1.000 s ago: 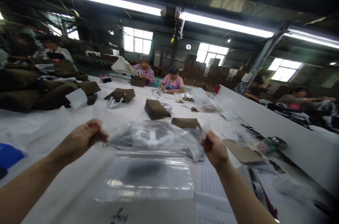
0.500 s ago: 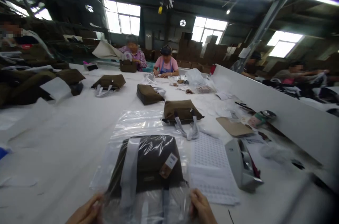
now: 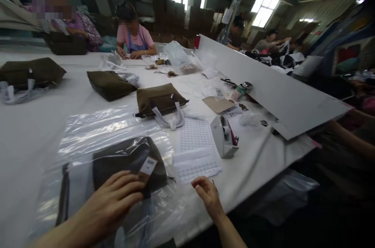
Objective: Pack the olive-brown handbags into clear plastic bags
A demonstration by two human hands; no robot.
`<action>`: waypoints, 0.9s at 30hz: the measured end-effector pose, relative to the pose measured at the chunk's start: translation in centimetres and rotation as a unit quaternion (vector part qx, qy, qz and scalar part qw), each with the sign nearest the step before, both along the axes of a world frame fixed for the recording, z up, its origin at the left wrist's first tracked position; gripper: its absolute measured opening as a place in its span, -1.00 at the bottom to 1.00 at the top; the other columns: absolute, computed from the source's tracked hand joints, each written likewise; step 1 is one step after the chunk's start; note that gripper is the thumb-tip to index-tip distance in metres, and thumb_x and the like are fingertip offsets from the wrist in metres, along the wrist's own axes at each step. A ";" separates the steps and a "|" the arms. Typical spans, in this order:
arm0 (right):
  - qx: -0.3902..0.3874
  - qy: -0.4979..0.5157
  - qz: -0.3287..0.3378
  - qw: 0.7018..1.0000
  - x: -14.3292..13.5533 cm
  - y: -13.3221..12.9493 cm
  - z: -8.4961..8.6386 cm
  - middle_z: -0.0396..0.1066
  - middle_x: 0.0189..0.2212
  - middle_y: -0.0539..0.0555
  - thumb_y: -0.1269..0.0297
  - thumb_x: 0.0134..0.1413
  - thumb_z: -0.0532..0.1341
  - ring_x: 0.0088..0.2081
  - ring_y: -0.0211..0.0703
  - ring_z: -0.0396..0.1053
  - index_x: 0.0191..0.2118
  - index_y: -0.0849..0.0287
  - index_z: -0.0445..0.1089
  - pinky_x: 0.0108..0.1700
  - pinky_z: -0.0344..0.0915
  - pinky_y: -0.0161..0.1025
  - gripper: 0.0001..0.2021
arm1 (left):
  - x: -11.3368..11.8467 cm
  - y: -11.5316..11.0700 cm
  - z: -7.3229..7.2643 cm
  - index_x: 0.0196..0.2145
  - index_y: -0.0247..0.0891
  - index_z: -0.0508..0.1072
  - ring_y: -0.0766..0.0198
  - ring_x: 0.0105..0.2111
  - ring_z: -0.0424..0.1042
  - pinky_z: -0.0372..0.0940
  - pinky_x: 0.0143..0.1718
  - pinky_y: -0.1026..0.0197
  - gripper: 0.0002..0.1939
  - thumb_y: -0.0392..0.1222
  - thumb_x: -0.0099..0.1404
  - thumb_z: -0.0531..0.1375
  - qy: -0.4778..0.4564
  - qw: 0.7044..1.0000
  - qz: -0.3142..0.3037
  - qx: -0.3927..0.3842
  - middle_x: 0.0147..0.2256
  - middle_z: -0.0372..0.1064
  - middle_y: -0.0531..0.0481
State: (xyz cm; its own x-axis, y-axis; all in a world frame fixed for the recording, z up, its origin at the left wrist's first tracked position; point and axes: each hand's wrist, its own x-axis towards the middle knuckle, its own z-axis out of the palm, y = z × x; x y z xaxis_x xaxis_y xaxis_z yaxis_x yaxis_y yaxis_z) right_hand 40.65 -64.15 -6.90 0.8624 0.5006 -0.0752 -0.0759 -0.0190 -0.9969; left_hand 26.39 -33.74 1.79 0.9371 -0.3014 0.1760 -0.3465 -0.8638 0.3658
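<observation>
A dark olive handbag (image 3: 117,158) lies flat inside a clear plastic bag (image 3: 90,125) at the near edge of the table. My left hand (image 3: 114,197) rests on it through the film, fingers stretched out, close to a white and brown hang tag (image 3: 148,165). To the right, my right hand (image 3: 208,197) hovers by the near corner of a printed label sheet (image 3: 195,138). Its fingers are loosely bent and apart, with nothing seen in them. Just beyond the plastic bag sits another olive handbag (image 3: 158,99) with wrapped handles.
A grey tape dispenser (image 3: 224,138) stands right of the sheet. Farther back are a cardboard piece (image 3: 218,104), a flask (image 3: 241,91) and more olive handbags (image 3: 111,84). A white partition (image 3: 263,88) borders the right side. Two co-workers sit across the table.
Both hands have let go of the plastic bag's near edges. My left hand now lies on the bagged handbag; my right is off to its right. The view has turned right.
</observation>
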 end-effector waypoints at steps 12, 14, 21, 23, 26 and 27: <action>-0.153 -0.102 -0.005 0.983 1.1 -1.3 -1.7 0.43 -0.38 0.05 0.35 -0.04 0.17 -0.28 -0.09 0.37 -0.34 0.11 0.42 -0.17 0.29 -0.16 -0.89 | 9.2 -2.0 -0.9 -0.18 -0.18 0.43 -0.06 0.05 0.26 0.13 0.08 -0.13 -0.73 -0.30 0.18 0.04 -0.094 0.980 0.064 0.162 0.01 0.32 -0.17; -0.173 -0.138 -0.079 0.972 3.9 -1.3 -1.7 0.42 -0.33 0.08 0.35 -0.01 0.13 -0.25 -0.08 0.34 -0.27 0.12 0.39 -0.15 0.28 -0.14 -0.85 | 11.0 -3.8 -0.7 -0.11 -0.18 0.38 0.06 -0.05 0.34 0.26 -0.02 0.05 -0.71 -0.23 0.23 0.03 -0.052 0.992 0.053 0.099 -0.05 0.35 -0.15; -0.193 -0.177 -0.230 0.937 9.4 -2.5 -0.8 0.40 -0.25 0.13 0.27 0.05 0.11 -0.25 -0.10 0.34 -0.21 0.16 0.33 -0.15 0.29 -0.15 -0.82 | 19.8 -7.0 -5.2 -0.04 -0.45 0.31 -0.06 -0.02 0.29 0.18 0.02 -0.02 -0.50 -0.11 0.09 0.17 0.242 0.963 0.120 0.013 -0.06 0.31 -0.36; -0.189 -0.176 -0.229 0.939 8.5 -2.6 -1.5 0.40 -0.29 0.11 0.29 0.05 0.11 -0.26 -0.13 0.34 -0.24 0.17 0.35 -0.18 0.30 -0.19 -0.85 | 21.2 -6.7 -6.7 -0.13 -0.45 0.36 -0.09 -0.13 0.36 0.24 -0.09 0.00 -0.45 -0.09 -0.07 0.27 0.287 0.950 0.125 0.013 -0.15 0.36 -0.35; -0.180 -0.194 -0.179 0.947 6.5 -1.7 -2.8 0.38 -0.32 0.08 0.39 0.05 0.10 -0.26 -0.16 0.33 -0.28 0.16 0.36 -0.19 0.30 -0.23 -0.88 | 21.5 -6.3 -7.7 -0.29 -0.34 0.41 -0.03 -0.27 0.40 0.27 -0.24 0.06 -0.55 -0.09 -0.18 0.30 0.345 0.931 0.122 -0.003 -0.29 0.42 -0.21; -0.177 -0.201 -0.162 0.950 5.9 -1.2 -3.1 0.38 -0.32 0.07 0.42 0.04 0.10 -0.26 -0.17 0.33 -0.29 0.16 0.36 -0.20 0.29 -0.24 -0.88 | 21.3 -6.3 -7.8 -0.37 -0.30 0.42 -0.01 -0.30 0.40 0.27 -0.26 0.08 -0.65 -0.11 -0.17 0.28 0.357 0.927 0.117 -0.012 -0.35 0.42 -0.16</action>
